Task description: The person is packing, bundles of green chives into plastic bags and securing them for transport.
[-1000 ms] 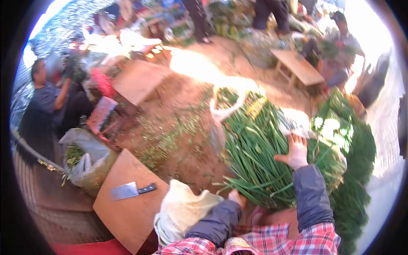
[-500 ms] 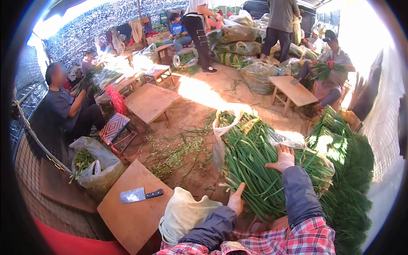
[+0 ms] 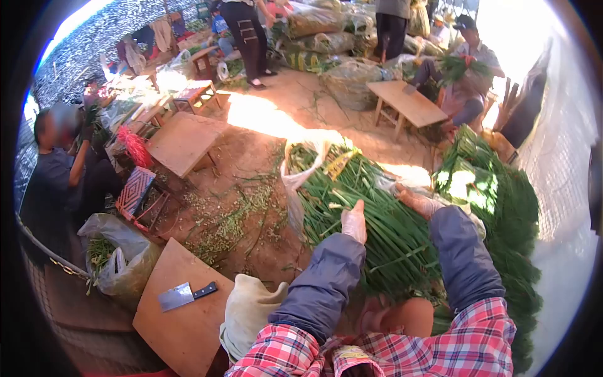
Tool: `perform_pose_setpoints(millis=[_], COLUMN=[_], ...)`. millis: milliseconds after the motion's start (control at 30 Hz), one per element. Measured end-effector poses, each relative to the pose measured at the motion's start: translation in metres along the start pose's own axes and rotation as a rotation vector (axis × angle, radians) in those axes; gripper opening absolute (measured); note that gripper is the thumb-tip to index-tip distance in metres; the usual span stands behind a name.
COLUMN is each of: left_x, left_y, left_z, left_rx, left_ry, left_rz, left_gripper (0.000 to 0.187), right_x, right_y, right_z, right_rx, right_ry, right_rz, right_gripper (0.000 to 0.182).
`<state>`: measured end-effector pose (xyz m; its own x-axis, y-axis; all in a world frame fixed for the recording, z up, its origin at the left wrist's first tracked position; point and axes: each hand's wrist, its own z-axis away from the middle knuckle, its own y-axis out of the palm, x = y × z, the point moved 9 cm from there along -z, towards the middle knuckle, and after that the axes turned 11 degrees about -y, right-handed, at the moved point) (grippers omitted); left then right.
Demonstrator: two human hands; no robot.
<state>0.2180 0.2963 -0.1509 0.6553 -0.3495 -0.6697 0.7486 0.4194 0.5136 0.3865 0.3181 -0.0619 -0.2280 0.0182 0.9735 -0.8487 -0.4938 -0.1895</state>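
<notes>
Head view: a yellow strip (image 3: 340, 164), any lettering too blurred to read, lies on long green stalks (image 3: 396, 242) spilling from a clear plastic bag (image 3: 294, 182); left hand (image 3: 353, 225) and right hand (image 3: 419, 202) touch them, fingers partly hidden, can't tell if clamped; steel cleaver (image 3: 186, 296) on the tan wooden bench (image 3: 169, 330).
</notes>
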Motion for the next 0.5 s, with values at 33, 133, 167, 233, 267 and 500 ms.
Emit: perform_pose_setpoints(millis=[33,133,167,233,267,500], left_x=[-0.005,-0.021,-0.033,-0.049,-0.065,-0.077], left_y=[0.004,0.034,0.045,0.046,0.036,-0.186], left_z=[0.0,0.023,0.042,0.056,0.061,0.05], left_rx=[0.105,0.452,0.525,0.519,0.499,-0.22], left_ry=[0.063,-0.136,-0.224,-0.303,-0.251,0.18], left_rz=[0.004,0.187,0.168,-0.061,-0.149,0.006], left_gripper=[0.029,0.032,0.031,0.036,0.036,0.048], right_x=[0.009,0.029,0.028,0.016,0.011,0.011], right_y=[0.012,0.053,0.061,0.058,0.056,0.049], right_z=[0.002,0.01,0.014,0.012,0.012,0.001], right_rx=[0.078,0.098,0.036,-0.065,-0.101,-0.119], right_ry=[0.007,-0.005,0.042,0.032,0.01,-0.035], right_rz=[0.348,1.19,1.346,1.446,1.469,1.404], right_gripper=[0.08,0.112,0.109,0.097,0.094,0.079])
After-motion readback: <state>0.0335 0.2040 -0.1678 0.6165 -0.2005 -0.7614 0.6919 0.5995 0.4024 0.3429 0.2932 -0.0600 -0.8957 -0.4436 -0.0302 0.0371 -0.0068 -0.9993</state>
